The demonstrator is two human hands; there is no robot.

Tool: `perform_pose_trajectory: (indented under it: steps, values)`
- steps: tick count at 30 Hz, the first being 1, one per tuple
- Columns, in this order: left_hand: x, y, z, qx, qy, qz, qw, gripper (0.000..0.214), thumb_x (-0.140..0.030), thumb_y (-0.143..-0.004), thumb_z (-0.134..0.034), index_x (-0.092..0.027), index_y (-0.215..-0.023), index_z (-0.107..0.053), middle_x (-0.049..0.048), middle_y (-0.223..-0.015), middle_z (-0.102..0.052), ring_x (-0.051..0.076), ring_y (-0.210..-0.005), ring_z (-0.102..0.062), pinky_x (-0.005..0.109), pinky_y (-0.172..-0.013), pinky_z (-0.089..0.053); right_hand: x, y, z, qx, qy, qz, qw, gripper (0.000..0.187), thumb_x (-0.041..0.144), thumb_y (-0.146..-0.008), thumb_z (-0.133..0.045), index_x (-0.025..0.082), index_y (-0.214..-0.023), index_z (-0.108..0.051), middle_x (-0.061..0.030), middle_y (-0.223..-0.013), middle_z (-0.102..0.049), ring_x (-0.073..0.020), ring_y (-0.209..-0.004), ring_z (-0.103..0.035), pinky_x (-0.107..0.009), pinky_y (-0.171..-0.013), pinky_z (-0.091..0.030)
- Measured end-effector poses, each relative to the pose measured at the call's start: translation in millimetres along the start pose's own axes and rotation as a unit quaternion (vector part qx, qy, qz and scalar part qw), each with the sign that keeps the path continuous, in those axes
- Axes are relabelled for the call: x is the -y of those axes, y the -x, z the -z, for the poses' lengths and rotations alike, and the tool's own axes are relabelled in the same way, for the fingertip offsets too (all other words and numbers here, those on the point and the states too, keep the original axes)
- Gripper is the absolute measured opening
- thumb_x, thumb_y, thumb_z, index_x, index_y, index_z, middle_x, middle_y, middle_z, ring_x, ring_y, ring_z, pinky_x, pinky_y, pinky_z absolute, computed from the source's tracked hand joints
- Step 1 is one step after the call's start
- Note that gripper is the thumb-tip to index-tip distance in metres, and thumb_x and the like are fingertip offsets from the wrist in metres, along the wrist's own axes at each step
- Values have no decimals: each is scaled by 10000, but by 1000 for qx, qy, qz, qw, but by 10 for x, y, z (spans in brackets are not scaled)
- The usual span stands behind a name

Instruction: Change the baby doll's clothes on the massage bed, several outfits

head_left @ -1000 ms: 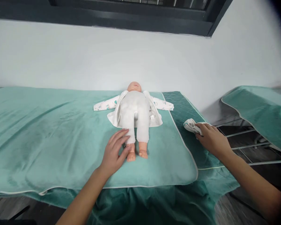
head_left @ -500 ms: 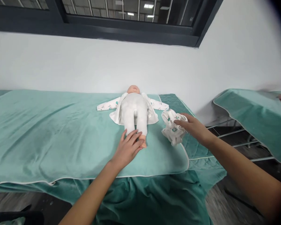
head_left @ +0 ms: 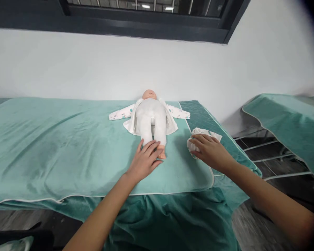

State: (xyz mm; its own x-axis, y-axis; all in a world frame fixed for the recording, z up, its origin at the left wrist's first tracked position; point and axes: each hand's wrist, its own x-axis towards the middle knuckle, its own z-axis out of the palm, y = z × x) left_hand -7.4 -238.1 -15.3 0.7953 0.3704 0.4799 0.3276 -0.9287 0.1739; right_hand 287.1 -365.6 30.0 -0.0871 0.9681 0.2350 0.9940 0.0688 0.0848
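A baby doll (head_left: 151, 116) lies on its back on a light green padded mat (head_left: 68, 150), head toward the wall, on an opened white printed top whose sleeves spread to both sides. My left hand (head_left: 146, 161) lies over the doll's feet and lower legs with its fingers loosely curved around them. My right hand (head_left: 210, 152) presses down on a small bundled white printed garment (head_left: 199, 136) at the mat's right edge, fingers bent over it.
A darker green quilted cover (head_left: 209, 122) hangs over the table under the mat. A second table with a green cover (head_left: 288, 122) stands at the right, with a gap and metal frame rails between. A white wall and a dark window frame rise behind.
My right hand carried the white garment from the far right edge toward the doll and has set it down at the mat's edge. My left hand moved onto the doll's feet.
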Motion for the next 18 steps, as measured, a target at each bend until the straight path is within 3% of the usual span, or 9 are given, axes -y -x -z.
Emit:
perform_pose_trajectory:
  steps: [2,4,8,10,13,18]
  values:
    - [-33,55,37,-5,29,8,1000,439,-416,-908,-637,-258,-1312,-568,134,-1494,-510,304,-1414,-441,612,-1226,-224,-44,36,-66,22,30,-23,999,485,407,-914,-573,236,-1365,-522,-126,-1472,-524,-360,-1364,-453,-528,-1026,-423]
    - [-55,104,85,-28,66,23,997,462,-426,-908,-636,-255,-1328,-546,144,-1494,-496,293,-1408,-446,578,-1216,-278,-126,57,-101,41,52,-43,997,497,362,-879,-599,212,-1347,-527,-144,-1419,-565,-368,-1299,-510,-507,-960,-451]
    - [-89,72,298,-98,135,73,983,399,-363,-944,-595,-259,-1325,-534,132,-1460,-514,265,-1366,-487,490,-1135,-427,-208,-40,99,78,41,-53,995,218,217,-833,-570,226,-1042,-633,-109,-1046,-700,-279,-920,-645,-356,-713,-438]
    - [-156,-36,492,-132,168,93,973,336,-344,-962,-565,-269,-1290,-565,116,-1413,-547,254,-1327,-523,465,-1098,-464,-130,-165,357,76,-21,-87,993,107,316,-861,-573,241,-929,-611,-79,-883,-691,-227,-729,-607,-318,-617,-380]
    - [-379,-268,855,-155,228,91,957,287,-346,-971,-550,-278,-1242,-617,87,-1301,-604,232,-1240,-584,433,-1069,-492,145,-382,875,32,-164,-159,973,266,494,-870,-576,236,-934,-584,-24,-759,-646,-192,-635,-556,-298,-585,-370]
    - [-816,-619,1419,-113,268,32,956,539,-411,-847,-724,-293,-1339,-537,82,-1363,-568,262,-1270,-551,432,-1090,-474,685,-617,1693,-96,-405,-119,901,376,576,-831,-658,212,-897,-589,-10,-813,-619,-165,-703,-556,-279,-594,-412]
